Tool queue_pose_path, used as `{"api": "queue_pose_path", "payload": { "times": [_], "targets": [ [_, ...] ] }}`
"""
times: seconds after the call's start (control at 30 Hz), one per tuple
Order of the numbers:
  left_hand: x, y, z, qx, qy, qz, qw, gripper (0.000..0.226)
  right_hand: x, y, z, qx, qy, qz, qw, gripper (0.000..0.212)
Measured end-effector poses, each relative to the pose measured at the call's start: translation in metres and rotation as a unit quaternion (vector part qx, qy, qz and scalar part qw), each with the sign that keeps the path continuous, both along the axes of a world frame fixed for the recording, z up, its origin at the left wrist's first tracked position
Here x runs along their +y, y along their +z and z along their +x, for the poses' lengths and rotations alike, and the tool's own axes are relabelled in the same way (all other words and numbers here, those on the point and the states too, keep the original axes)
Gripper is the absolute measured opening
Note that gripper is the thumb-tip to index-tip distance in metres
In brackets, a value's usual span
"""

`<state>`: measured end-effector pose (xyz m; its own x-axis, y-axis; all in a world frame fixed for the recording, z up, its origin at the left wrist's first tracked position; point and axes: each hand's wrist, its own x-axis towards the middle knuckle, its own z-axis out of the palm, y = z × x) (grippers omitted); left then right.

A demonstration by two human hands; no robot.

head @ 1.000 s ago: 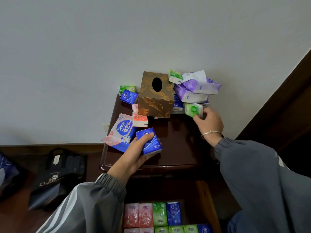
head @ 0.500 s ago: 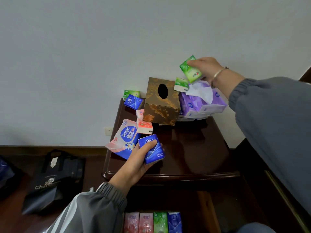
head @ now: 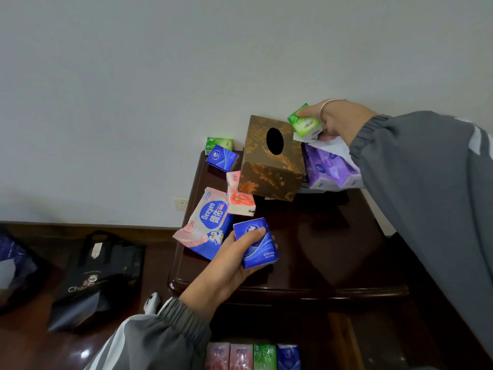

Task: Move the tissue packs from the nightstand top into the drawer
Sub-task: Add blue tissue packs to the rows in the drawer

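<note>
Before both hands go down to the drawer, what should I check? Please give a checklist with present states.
1. Left hand grips blue pack: ok.
2. Right hand holds green pack: ok.
3. Green pack free of purple packs: cannot tell, they overlap in view.
4. Drawer open below: ok.
5. Free room in drawer: cannot tell, mostly out of frame.
6. Nightstand top emptied: not ok, several packs remain.

Plain pale wall [head: 133, 76] behind, evenly lit. Dark wooden skirting board [head: 80, 227] along its foot, with a white socket [head: 181, 203] just above, close to the left edge of a dark, polished wooden nightstand [head: 320, 249] set against the wall. Glossy dark wood floor [head: 40, 348] at left, catching a bright glare — and bearing a black tote bag [head: 98, 279].
</note>
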<state>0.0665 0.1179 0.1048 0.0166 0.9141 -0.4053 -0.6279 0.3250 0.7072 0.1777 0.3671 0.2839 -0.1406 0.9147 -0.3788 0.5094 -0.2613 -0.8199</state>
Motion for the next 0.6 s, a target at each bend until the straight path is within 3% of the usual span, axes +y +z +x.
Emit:
{"api": "queue_pose_path", "payload": {
  "times": [0.13,0.2,0.27,0.4,0.5,0.6],
  "targets": [
    [-0.001,0.005,0.002,0.007,0.017,-0.003,1.000,0.051,-0.002,0.000,-0.007,0.021,-0.008,0.032,0.999,0.014],
    [-0.002,0.007,0.005,0.008,0.032,-0.008,0.999,0.048,-0.005,-0.005,-0.009,0.039,-0.018,0.059,0.997,0.026],
    [-0.003,0.010,0.008,0.012,0.042,-0.010,0.999,0.041,-0.010,-0.006,-0.011,0.093,-0.037,0.123,0.987,0.014],
    [-0.009,0.016,0.015,0.032,0.054,0.005,0.998,0.022,-0.030,0.012,0.013,0.260,-0.050,0.192,0.945,0.015],
    [-0.015,0.020,0.020,0.027,0.074,0.013,0.997,0.015,-0.076,0.020,0.048,0.333,0.068,0.137,0.930,0.010],
    [-0.026,0.026,0.023,0.041,0.069,0.023,0.997,0.011,-0.140,-0.001,0.089,0.257,0.218,0.056,0.940,0.017]
  ]
}}
